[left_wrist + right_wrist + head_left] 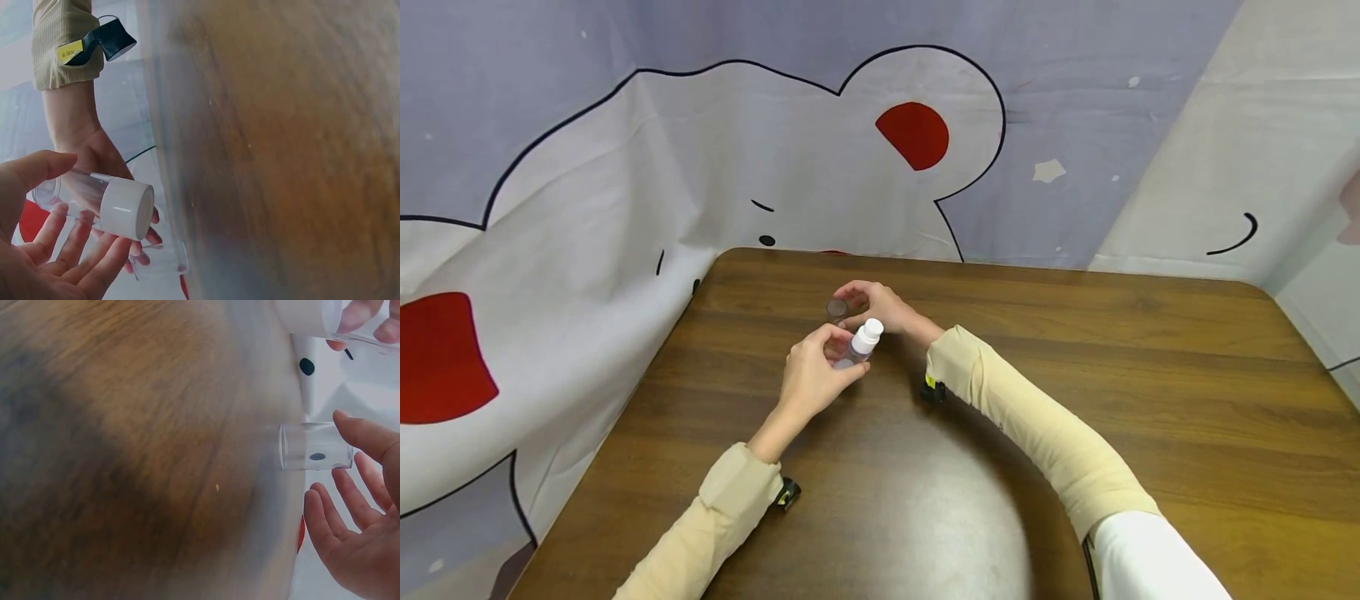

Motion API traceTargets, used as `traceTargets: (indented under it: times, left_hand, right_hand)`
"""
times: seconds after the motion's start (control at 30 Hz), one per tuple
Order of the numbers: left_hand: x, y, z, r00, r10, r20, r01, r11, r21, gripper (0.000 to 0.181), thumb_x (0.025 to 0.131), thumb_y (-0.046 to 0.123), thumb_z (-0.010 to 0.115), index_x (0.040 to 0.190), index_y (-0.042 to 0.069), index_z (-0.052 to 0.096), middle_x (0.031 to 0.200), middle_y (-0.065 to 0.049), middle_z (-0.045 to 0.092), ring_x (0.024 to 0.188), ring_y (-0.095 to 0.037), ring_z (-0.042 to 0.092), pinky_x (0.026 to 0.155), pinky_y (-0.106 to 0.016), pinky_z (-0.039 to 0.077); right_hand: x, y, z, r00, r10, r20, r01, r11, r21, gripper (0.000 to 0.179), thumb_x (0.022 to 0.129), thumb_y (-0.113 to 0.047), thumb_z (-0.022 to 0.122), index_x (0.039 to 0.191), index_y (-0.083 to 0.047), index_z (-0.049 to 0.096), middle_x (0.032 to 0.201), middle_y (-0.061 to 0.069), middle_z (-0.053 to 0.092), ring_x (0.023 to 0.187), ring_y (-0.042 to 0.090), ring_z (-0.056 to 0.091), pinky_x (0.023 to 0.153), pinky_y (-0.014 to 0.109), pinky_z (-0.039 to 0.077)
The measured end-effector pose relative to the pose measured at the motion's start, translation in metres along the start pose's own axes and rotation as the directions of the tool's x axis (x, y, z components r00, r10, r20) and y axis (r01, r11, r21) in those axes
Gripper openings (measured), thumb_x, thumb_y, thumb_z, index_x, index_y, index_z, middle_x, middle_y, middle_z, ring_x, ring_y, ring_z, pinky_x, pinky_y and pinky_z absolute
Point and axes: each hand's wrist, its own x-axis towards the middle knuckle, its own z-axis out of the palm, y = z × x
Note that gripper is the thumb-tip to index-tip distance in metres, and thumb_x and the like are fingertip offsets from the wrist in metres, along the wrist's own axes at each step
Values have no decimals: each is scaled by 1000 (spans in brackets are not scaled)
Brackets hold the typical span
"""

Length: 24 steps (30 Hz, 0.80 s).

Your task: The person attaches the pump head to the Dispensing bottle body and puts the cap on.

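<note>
- Brown table (1112, 350), under both hands.
- Left hand (811, 375), half curled, holding a white-topped bottle (864, 337).
- Right hand (883, 309), pinching a clear cup (317, 447) just past the bottle.
- Cup: right wrist view shows its side; head view hides some.

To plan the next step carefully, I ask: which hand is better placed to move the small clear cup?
Probably the right hand: it holds the clear cup itself, while the left hand is occupied with holding the white-topped bottle.
</note>
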Motion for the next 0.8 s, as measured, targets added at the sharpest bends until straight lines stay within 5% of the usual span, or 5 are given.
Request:
traceTargets:
  times: [0.8]
  left_hand:
    - [-2,1,6,1000,-1,15,1,999,-44,39,72,21,84,102,6,64,95,-11,71,81,-24,71,72,-37,58]
  right_hand:
    - [-5,5,3,1000,-5,14,5,1000,-13,42,89,-8,67,128,1,57,125,18,61,111,31,63,91,37,52]
